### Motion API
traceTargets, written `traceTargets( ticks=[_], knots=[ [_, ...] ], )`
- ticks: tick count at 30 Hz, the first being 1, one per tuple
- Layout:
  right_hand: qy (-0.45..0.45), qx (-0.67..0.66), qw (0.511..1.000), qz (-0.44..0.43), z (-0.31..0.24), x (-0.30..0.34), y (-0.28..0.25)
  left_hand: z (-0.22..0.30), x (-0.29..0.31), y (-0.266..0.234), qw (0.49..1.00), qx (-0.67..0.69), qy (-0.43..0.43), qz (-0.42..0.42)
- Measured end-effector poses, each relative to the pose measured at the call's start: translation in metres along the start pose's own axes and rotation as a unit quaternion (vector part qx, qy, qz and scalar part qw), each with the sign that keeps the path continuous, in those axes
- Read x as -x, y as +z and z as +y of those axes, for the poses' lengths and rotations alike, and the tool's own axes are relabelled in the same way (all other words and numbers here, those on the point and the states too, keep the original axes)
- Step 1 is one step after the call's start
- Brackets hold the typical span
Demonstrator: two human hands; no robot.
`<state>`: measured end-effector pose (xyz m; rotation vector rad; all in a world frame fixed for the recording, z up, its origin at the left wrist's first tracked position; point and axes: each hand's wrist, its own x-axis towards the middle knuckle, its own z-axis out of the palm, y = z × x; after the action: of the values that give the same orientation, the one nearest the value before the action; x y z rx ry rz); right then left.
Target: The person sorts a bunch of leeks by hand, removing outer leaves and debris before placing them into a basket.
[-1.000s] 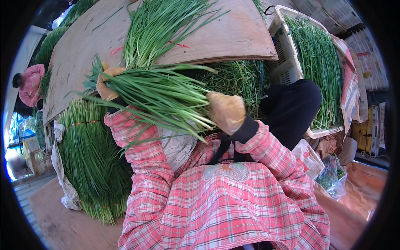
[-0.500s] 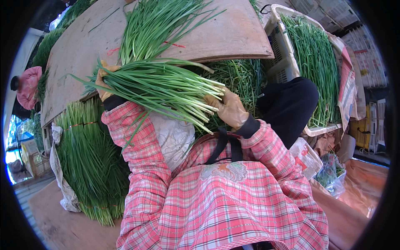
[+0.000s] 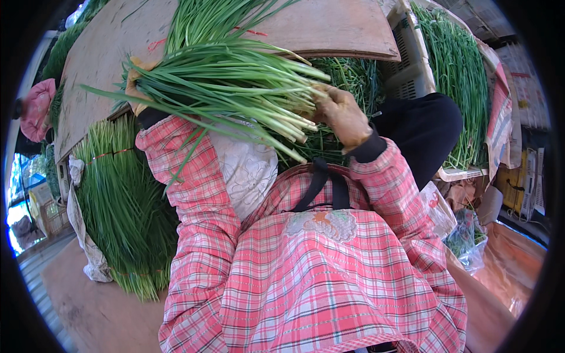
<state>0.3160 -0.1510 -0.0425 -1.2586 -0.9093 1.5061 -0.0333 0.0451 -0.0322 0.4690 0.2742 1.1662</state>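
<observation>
A loose bunch of green garlic chives (image 3: 235,79) lies across in front of me, its pale stem ends to the right. My left hand (image 3: 139,84), in a tan glove, is closed around the leafy end; leaves cover part of its fingers. At the stem ends my right hand (image 3: 343,115), also gloved, has its fingers curled and pressed on the pale stalks; the fingertips are partly hidden. More chives (image 3: 200,26) lie on the wooden board (image 3: 335,30) just beyond the bunch.
Tied chive bundles (image 3: 123,194) stand at the left beside a white cloth (image 3: 87,244). On the right, a pale plastic crate (image 3: 408,56) holds chives (image 3: 456,88). Loose green trimmings (image 3: 356,79) lie below the board's edge. A pink-clad person (image 3: 39,112) is at far left.
The view has tipped, so the surroundings sit higher or lower than before. My right hand has shifted up and right along the stem ends, its fingers curled more. The stems are fanned wider.
</observation>
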Motion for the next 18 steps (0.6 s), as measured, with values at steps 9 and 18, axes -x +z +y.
traceTargets(
  ticks=[9,18],
  knots=[
    [-0.178,0.676,0.704,-0.121,0.064,-0.026,-0.022,0.029,0.003,-0.024,0.997,0.050,0.016,-0.055],
    [0.021,0.724,0.612,-0.316,0.199,-0.064,0.004,0.016,0.003,-0.008,0.994,0.019,0.042,-0.098]
  ],
)
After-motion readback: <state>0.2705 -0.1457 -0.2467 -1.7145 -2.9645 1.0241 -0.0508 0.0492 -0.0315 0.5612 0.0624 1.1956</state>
